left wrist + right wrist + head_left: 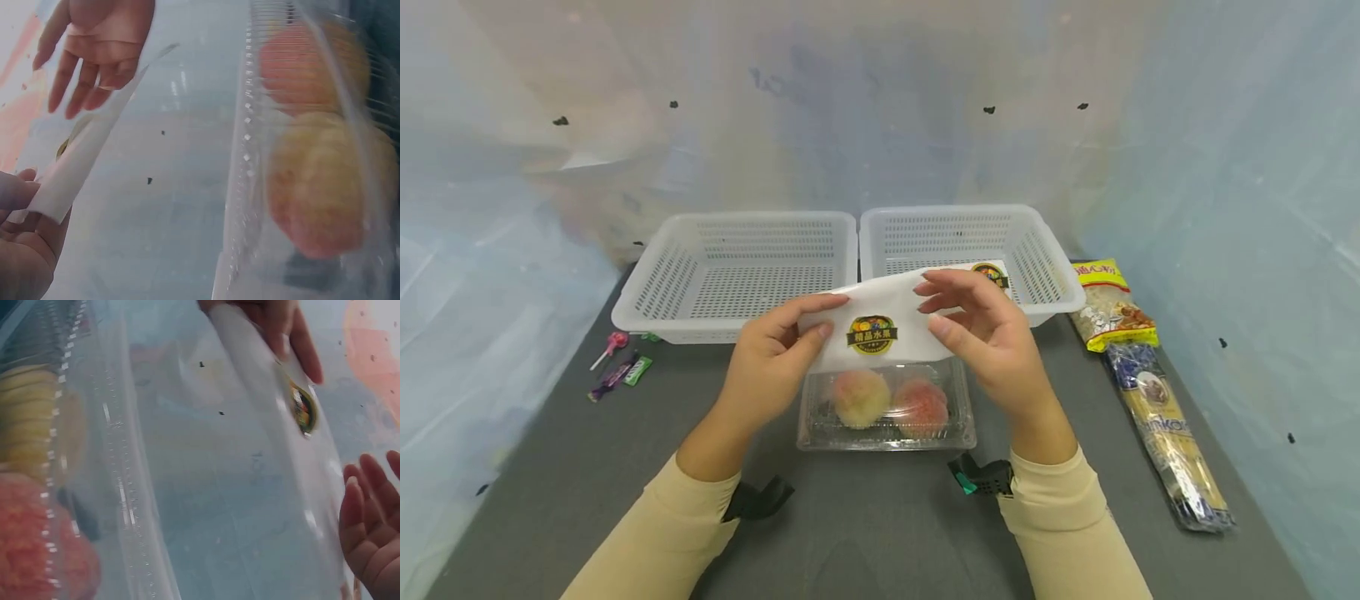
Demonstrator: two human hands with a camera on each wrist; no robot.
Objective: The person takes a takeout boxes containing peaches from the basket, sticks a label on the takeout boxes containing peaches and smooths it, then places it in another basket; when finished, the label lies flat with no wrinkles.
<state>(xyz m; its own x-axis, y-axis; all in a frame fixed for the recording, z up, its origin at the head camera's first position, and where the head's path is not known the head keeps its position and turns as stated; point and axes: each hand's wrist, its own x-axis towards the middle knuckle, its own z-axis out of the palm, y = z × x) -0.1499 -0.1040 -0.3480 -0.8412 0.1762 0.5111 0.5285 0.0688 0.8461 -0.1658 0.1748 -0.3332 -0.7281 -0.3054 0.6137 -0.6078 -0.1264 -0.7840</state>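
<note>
In the head view a white label strip (887, 300) bears round fruit-picture labels with dark banners and spans the space between the hands. The left hand (767, 358) pinches its left end between thumb and fingers. Beside its right part, the right hand (992, 342) has its fingers loosely bent; in the right wrist view this hand (375, 531) grips nothing. Below the strip lies a closed clear plastic box (962, 417) with two peaches, one yellowish (861, 398) and one redder (919, 408). Part of the box's far edge is hidden by the strip.
Two white slotted baskets (737, 325) (1060, 292) stand side by side at the back. On the left lie a pink lollipop (617, 340) and small wrapped candies (637, 371). A yellow food bag (1108, 304) and a long noodle packet (1168, 442) lie on the right.
</note>
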